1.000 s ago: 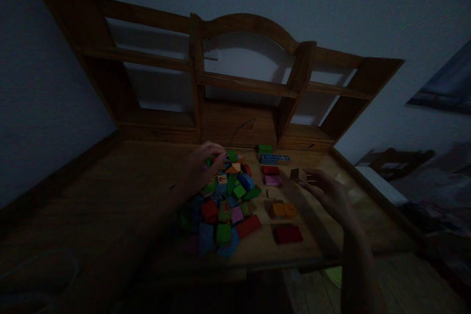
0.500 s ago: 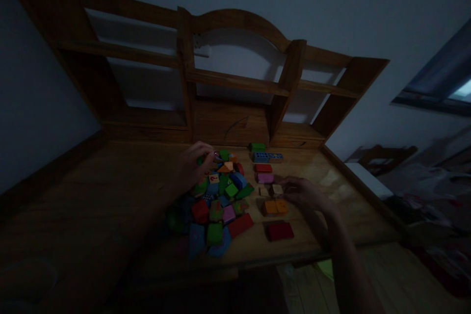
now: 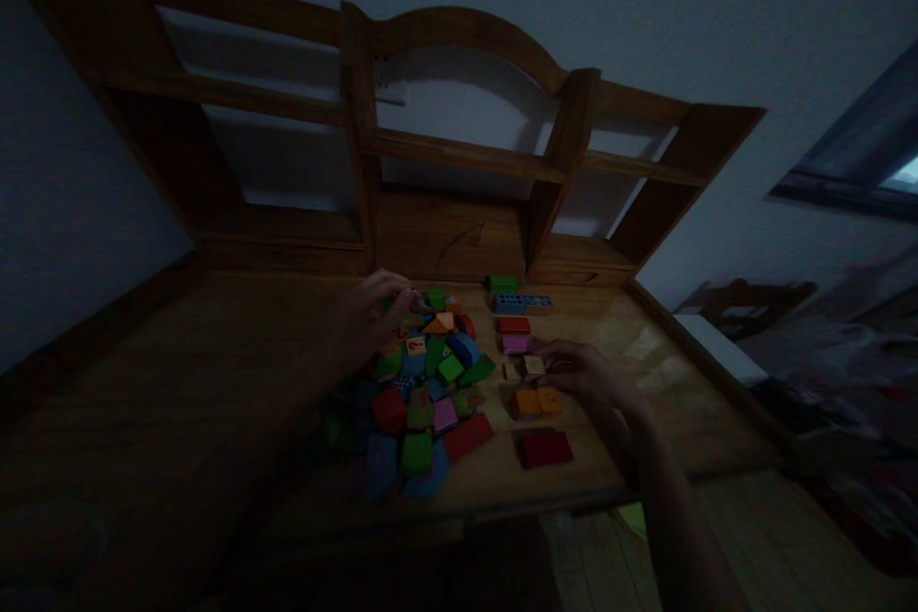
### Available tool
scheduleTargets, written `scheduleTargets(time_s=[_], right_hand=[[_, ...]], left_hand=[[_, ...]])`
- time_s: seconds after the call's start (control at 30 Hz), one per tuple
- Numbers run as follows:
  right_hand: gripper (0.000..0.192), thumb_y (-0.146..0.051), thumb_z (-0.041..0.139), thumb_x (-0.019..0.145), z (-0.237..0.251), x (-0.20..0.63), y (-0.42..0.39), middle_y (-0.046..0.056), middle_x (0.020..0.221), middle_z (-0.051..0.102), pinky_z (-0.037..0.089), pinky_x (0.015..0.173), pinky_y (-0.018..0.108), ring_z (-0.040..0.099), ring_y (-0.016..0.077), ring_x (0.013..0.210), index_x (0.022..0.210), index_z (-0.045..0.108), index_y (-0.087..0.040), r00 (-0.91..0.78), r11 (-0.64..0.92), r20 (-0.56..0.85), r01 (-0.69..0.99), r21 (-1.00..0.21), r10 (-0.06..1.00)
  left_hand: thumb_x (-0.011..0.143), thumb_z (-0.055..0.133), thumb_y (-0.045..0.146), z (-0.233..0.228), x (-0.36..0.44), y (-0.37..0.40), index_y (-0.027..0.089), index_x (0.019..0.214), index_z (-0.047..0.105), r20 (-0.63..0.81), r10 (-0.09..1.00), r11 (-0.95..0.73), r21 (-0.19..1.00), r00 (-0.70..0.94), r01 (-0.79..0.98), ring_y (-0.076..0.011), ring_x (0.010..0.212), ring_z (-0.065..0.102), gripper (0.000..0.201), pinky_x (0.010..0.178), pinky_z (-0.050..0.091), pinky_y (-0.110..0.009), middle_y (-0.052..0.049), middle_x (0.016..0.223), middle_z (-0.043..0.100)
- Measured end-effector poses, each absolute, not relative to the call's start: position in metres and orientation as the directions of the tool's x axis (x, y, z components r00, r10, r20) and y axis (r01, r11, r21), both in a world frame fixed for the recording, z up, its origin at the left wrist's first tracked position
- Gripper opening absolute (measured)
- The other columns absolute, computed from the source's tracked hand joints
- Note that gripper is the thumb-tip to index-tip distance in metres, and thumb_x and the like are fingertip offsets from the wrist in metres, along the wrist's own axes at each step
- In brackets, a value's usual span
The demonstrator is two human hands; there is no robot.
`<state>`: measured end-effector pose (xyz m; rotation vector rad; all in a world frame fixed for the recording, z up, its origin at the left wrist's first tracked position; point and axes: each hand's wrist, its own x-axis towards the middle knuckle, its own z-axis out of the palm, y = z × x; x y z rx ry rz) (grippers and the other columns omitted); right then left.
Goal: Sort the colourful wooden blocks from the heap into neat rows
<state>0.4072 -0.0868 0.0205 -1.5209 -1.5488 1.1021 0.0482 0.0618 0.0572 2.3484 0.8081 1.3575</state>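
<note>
- Wooden blocks, sorted ones first: a dark red block (image 3: 546,448) lies nearest the desk's (image 3: 179,402) front edge, with two orange blocks (image 3: 535,402) behind it.
- Right hand (image 3: 584,371) rests fingertips against a natural wood block (image 3: 533,365) in that same column; whether it grips it is unclear.
- Jumbled pile of coloured blocks (image 3: 423,392) sits mid-desk, unsorted, judged most of the work left.
- Left hand (image 3: 369,316), fingers curled, reaches into the pile's far side; what it holds cannot be told.
- Pink (image 3: 515,343), red (image 3: 513,325), blue (image 3: 521,303) and green (image 3: 502,283) blocks continue the column toward the shelf unit (image 3: 459,153).

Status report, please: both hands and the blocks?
Left hand on block pile, grip unclear. Right hand touching pale block in sorted column. Nothing between.
</note>
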Motion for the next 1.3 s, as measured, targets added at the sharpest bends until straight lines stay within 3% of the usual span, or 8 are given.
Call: scheduleTargets(time_s=[0.23, 0.33, 0.53, 0.77, 0.93, 1.07, 1.17, 1.3], right_hand=[[0.033, -0.041, 0.079, 0.079, 0.037, 0.407, -0.100, 0.008, 0.102, 0.076, 0.060, 0.082, 0.036, 0.074, 0.0233, 0.091, 0.102, 0.074, -0.019, -0.029, 0.017, 0.002, 0.528, -0.849, 1.000], [0.030, -0.043, 0.071, 0.087, 0.041, 0.405, -0.118, 0.009, 0.104, 0.077, 0.060, 0.082, 0.037, 0.074, 0.0249, 0.093, 0.107, 0.074, -0.020, 0.089, 0.027, 0.105, 0.625, -0.780, 0.990], [0.034, -0.048, 0.058, 0.097, 0.017, 0.406, -0.153, 0.010, 0.120, 0.073, 0.057, 0.085, 0.039, 0.069, 0.0290, 0.110, 0.116, 0.072, -0.024, 0.418, -0.091, 0.290, 0.688, -0.720, 0.861], [0.037, -0.053, 0.056, 0.097, -0.008, 0.423, -0.159, 0.009, 0.115, 0.074, 0.056, 0.084, 0.038, 0.070, 0.0291, 0.104, 0.113, 0.071, -0.023, 0.509, -0.146, 0.290, 0.655, -0.742, 0.811], [0.040, -0.053, 0.054, 0.096, -0.008, 0.423, -0.159, 0.011, 0.113, 0.076, 0.057, 0.081, 0.036, 0.072, 0.0295, 0.099, 0.111, 0.073, -0.022, 0.503, -0.170, 0.296, 0.689, -0.705, 0.812], [0.043, -0.055, 0.054, 0.095, -0.010, 0.423, -0.160, 0.012, 0.110, 0.077, 0.059, 0.077, 0.036, 0.073, 0.0301, 0.095, 0.110, 0.073, -0.020, 0.509, -0.165, 0.293, 0.676, -0.718, 0.809], [0.044, -0.057, 0.054, 0.095, -0.013, 0.425, -0.160, 0.012, 0.111, 0.077, 0.058, 0.076, 0.037, 0.074, 0.0308, 0.096, 0.111, 0.073, -0.020, 0.521, -0.189, 0.272, 0.668, -0.720, 0.809], [0.043, -0.059, 0.055, 0.095, -0.017, 0.428, -0.160, 0.009, 0.112, 0.077, 0.056, 0.078, 0.037, 0.074, 0.0305, 0.096, 0.112, 0.073, -0.023, 0.537, -0.231, 0.248, 0.672, -0.703, 0.806]], left_hand=[[0.101, 0.053, 0.041, 0.056, 0.044, 0.070, 0.022, 0.092, 0.071, 0.642, 0.672, -0.740, 0.568, 0.369, 0.360, -0.0207, 0.097, 0.067, 0.028, 0.086, 0.051, -0.034, -0.004, 0.100, 0.071], [0.099, 0.056, 0.040, 0.050, 0.042, 0.077, 0.023, 0.105, 0.074, 0.528, 0.686, -0.714, 0.618, 0.501, 0.328, -0.0221, 0.103, 0.068, 0.025, 0.091, 0.052, -0.034, -0.005, 0.110, 0.073], [0.093, 0.066, 0.044, 0.042, 0.033, 0.087, 0.024, 0.116, 0.075, 0.332, 0.581, -0.697, 0.674, 0.743, 0.244, -0.0241, 0.116, 0.066, 0.031, 0.101, 0.050, -0.036, -0.008, 0.125, 0.072], [0.085, 0.077, 0.040, 0.055, 0.003, 0.100, 0.027, 0.120, 0.076, 0.146, 0.563, -0.537, 0.813, 0.813, 0.226, -0.0220, 0.097, 0.073, 0.037, 0.079, 0.056, -0.027, -0.006, 0.113, 0.077], [0.076, 0.085, 0.036, 0.054, -0.014, 0.109, 0.031, 0.133, 0.069, 0.070, 0.468, -0.564, 0.791, 0.881, 0.236, -0.0261, 0.124, 0.062, 0.060, 0.097, 0.051, -0.031, -0.006, 0.138, 0.066], [0.076, 0.085, 0.044, 0.048, -0.007, 0.108, 0.028, 0.136, 0.067, -0.017, 0.553, -0.508, 0.786, 0.833, 0.353, -0.0228, 0.107, 0.063, 0.065, 0.085, 0.049, -0.028, -0.006, 0.127, 0.069], [0.077, 0.083, 0.050, 0.042, -0.001, 0.108, 0.027, 0.138, 0.065, -0.002, 0.594, -0.517, 0.765, 0.805, 0.383, -0.0202, 0.094, 0.061, 0.068, 0.075, 0.047, -0.027, -0.005, 0.116, 0.069], [0.079, 0.081, 0.052, 0.039, 0.006, 0.106, 0.030, 0.133, 0.069, 0.090, 0.611, -0.577, 0.731, 0.787, 0.364, -0.0215, 0.101, 0.062, 0.059, 0.084, 0.049, -0.029, -0.005, 0.115, 0.067]])
